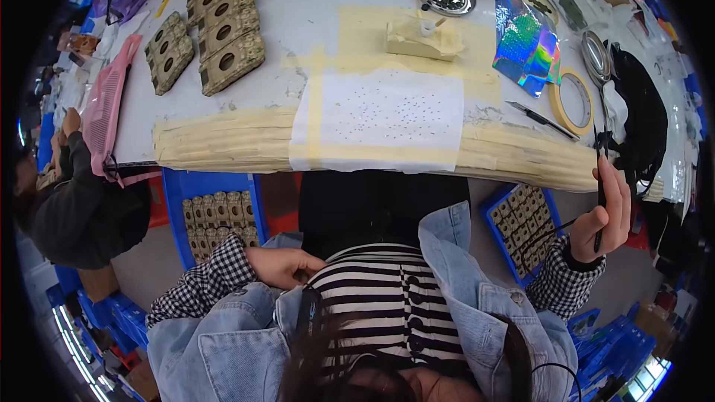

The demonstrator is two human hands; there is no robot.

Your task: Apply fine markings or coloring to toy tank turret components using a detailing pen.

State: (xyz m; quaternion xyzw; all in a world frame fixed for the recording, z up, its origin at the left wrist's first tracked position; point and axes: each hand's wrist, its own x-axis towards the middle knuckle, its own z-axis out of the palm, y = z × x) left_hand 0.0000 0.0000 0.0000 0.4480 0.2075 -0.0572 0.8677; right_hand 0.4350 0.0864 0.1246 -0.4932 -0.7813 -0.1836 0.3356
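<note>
My right hand is at the table's right front edge, its fingers closed round a thin black pointed tool, perhaps tweezers. The tool stands nearly upright beside the roll of masking tape. My left hand rests at my waist against the striped top, its fingers curled under and partly hidden. A white sheet with many tiny dark specks lies in front of me, taped at its edges. Behind it is a tape-covered block with a small white piece on top.
Camouflage-patterned cases with dark oval openings stand in rows at the left. Blue crates of similar cases sit below the table. A pen, shiny holographic pouch, metal dish and pink mesh bag lie around. Another person sits left.
</note>
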